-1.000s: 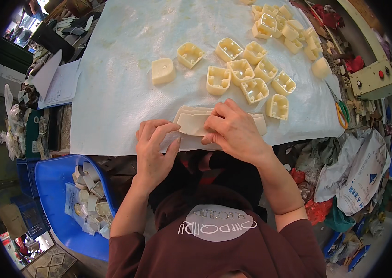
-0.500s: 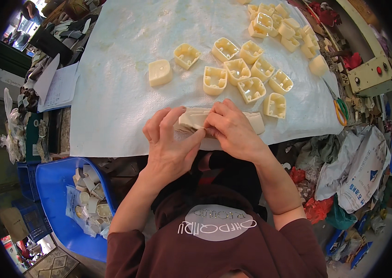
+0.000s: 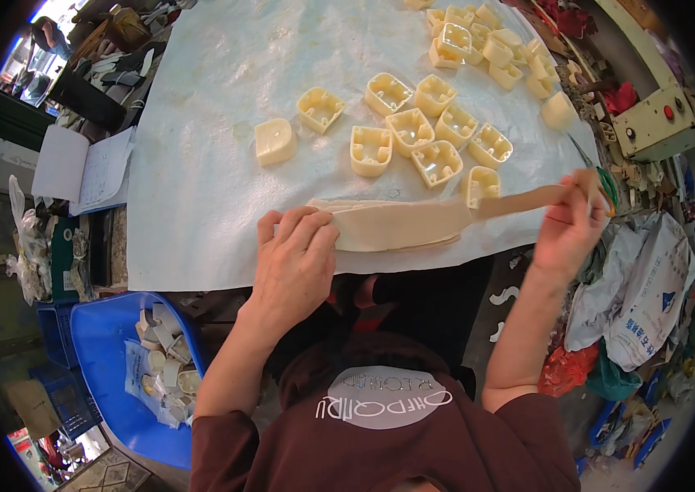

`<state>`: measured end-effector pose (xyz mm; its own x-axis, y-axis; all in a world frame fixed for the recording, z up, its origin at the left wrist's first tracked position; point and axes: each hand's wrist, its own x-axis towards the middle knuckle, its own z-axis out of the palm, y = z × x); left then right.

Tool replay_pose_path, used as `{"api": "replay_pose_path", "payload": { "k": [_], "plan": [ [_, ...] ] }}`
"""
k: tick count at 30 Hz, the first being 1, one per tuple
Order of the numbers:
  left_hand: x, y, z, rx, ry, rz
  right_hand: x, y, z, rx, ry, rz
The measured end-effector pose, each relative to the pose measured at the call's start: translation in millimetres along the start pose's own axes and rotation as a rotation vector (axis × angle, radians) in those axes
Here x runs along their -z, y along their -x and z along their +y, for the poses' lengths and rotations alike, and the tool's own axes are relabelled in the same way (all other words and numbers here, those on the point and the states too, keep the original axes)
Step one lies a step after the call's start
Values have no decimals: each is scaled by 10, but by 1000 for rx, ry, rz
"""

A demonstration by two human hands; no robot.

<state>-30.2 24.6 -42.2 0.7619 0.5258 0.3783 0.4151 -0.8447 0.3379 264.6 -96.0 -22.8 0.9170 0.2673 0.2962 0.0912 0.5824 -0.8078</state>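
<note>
A stack of thin beige strips (image 3: 397, 225), looking like leather or fabric, lies along the near edge of the white sheet. My left hand (image 3: 294, 254) is closed over its left end. To the right, my right hand (image 3: 571, 225) pinches the far end of one beige strip (image 3: 520, 202), stretched out from the stack and slightly blurred. Just behind the strip stands a cream plastic corner-shaped cup (image 3: 481, 185). Several more such cups (image 3: 370, 149) sit beyond the stack, most with their hollow side up.
More cream cups (image 3: 502, 51) are heaped at the far right. Scissors (image 3: 608, 189) lie partly behind my right hand. A blue bin (image 3: 93, 344) with scraps stands at lower left, an open notebook (image 3: 105, 172) above it. White sacks (image 3: 651, 295) and a control box (image 3: 659, 127) are on the right.
My right hand has swung from the stack out to the right, drawing a strip with it. My left hand has closed on the stack's left end. The notebook's raised page has fallen leftward.
</note>
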Motion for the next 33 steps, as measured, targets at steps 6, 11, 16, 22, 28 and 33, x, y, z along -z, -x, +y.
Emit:
{"api": "replay_pose_path", "payload": {
  "k": [6, 11, 16, 22, 28, 33],
  "plan": [
    [73, -334, -276, 210, 71, 292, 396, -95, -488, -95, -107, -269],
    [-92, -588, -794, 505, 83, 232, 362, 66, -437, -248, 164, -96],
    [-197, -656, -664, 563, 77, 170, 249, 105, -464, -335, 33, -118],
    [-169, -655, -893, 659, 524, 177, 234, 149, -521, -329, 79, -108],
    [-39, -292, -1303, 530, 1319, 530, 309, 151, -511, -309, 122, -144],
    [349, -224, -918, 334, 1748, 350, 235, 223, -613, -379, 299, -285]
  ]
}}
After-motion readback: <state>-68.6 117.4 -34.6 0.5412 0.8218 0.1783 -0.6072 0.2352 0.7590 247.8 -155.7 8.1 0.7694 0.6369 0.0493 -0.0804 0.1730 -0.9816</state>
